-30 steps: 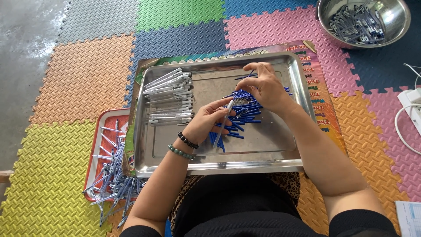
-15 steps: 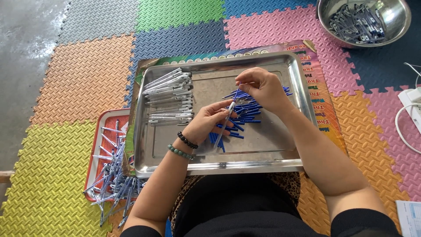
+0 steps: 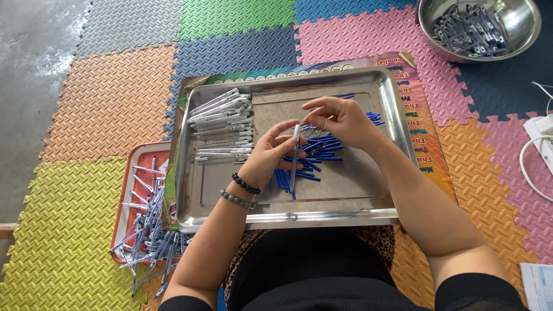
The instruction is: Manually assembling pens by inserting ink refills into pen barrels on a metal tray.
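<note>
My left hand [image 3: 269, 154] grips a thin pen barrel [image 3: 294, 167], held nearly upright over a steel tray [image 3: 224, 201] on my lap. Just above the barrel's top, my right hand [image 3: 340, 118] has its fingertips pinched together, perhaps on a tiny part too small to make out. Under both hands lies a loose pile of blue pen pieces [image 3: 322, 151]. A stack of grey-white pen barrels [image 3: 222, 126] fills the tray's left side.
A red tray [image 3: 129, 190] at the left holds several more pens [image 3: 151, 236]. A steel bowl [image 3: 521, 26] of pen parts stands at the top right. White cables [image 3: 533, 155] run at the right edge. Coloured foam mats [image 3: 109, 98] cover the floor.
My right hand has lifted from the blue pile and moved left to the barrel's top. My left hand has tipped the barrel more upright.
</note>
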